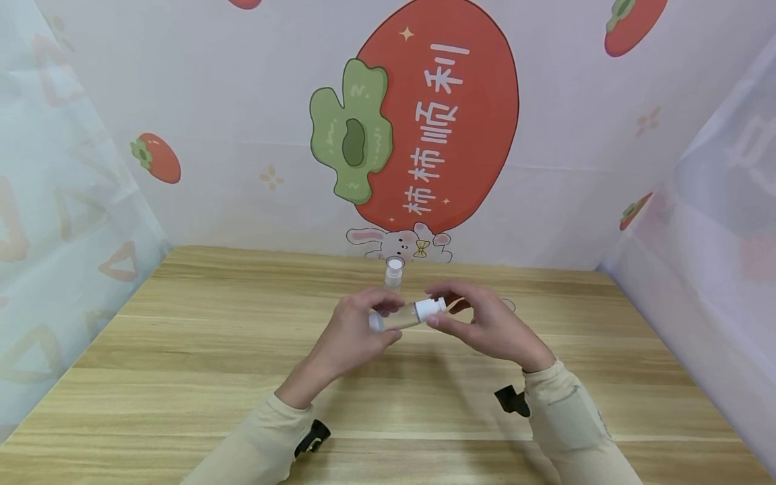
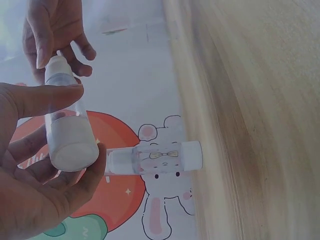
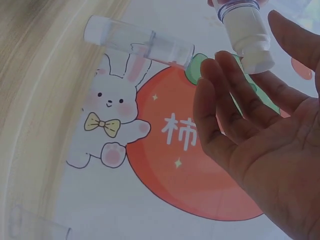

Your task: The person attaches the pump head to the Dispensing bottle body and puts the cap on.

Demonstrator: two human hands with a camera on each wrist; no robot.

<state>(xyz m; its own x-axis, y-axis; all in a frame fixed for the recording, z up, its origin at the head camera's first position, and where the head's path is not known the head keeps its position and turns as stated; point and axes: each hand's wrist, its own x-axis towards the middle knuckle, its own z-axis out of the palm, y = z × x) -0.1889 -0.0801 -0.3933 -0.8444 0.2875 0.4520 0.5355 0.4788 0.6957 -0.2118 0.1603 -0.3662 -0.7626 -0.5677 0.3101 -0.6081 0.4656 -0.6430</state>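
My left hand [image 1: 354, 330] grips a clear bottle [image 1: 400, 316] by its white base, thumb on one side and fingers on the other. The bottle lies tilted, its white pump top [image 1: 429, 308] toward my right hand [image 1: 485, 323]. In the right wrist view, thumb and fingers of that hand spread around the bare pump top, apart from it. A second clear bottle [image 2: 155, 159] with a white base stands upright on the table behind the hands. A clear hollow piece [image 3: 40, 225], like a bottle cap, is at the lower left of the right wrist view.
The hands are above a wood-grain table [image 1: 212, 364]. A printed sheet [image 1: 242, 215] with a large red persimmon and a white rabbit rises along its back edge. Pale sheets hang at the left and right sides. Black straps [image 1: 512, 401] show at the wrists.
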